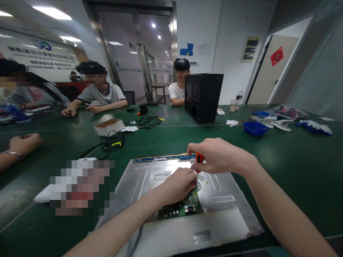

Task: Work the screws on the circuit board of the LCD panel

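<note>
A flat metal display panel (222, 214) lies on the table in front of me, with a green circuit board (180, 210) on its back and a narrow blue circuit strip (158, 159) along its far edge. My right hand (221, 155) grips a screwdriver (198, 158) by its red and black handle, its shaft pointing down at the board's far edge. Beside the screwdriver's tip, my left hand (178, 184) has its fingers closed and low over the board. Whatever those fingers pinch is hidden. A grey cable (136, 239) runs from under my left forearm.
A black computer case (205, 98) stands across the table. At the left are a small open box (109, 127), black cables (114, 141) and another person's hand (25, 144). A blue tray (255, 128) and gloves (314, 127) lie at the right. Several people sit around the table.
</note>
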A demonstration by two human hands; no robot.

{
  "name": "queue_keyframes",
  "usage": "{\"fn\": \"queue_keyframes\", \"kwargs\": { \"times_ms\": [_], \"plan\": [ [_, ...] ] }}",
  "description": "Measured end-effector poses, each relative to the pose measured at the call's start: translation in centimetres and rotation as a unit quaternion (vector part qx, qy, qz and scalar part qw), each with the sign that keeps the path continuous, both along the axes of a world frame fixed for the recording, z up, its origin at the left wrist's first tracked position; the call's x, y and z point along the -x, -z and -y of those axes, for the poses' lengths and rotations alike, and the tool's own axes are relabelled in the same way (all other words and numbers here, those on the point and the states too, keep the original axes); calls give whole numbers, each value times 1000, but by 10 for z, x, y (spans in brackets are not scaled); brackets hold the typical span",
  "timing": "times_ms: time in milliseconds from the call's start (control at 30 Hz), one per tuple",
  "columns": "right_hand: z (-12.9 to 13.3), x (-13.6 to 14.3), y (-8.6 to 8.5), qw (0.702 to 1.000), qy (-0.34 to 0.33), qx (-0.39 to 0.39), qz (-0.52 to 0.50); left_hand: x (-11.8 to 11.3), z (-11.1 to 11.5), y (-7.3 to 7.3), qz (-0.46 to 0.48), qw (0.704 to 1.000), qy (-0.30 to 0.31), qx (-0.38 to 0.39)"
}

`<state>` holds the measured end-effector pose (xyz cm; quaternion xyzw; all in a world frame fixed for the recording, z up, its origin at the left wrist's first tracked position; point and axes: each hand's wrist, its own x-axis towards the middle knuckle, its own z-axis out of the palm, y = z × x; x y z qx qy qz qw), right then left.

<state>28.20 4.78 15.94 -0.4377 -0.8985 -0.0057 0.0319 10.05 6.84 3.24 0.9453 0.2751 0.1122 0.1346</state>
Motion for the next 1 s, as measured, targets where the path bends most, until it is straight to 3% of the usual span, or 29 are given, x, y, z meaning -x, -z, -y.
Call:
{"fn": "queue_keyframes", "kwargs": {
  "times_ms": [667, 1000],
  "plan": [
    [-5, 4, 2, 1000, 16, -4, 9, -3, 1, -2, -33, 999, -19, -36],
    [-1, 3, 1, 1000, -21, 2, -11, -2, 4, -5, -19, 1000, -14, -15]
  ]
}}
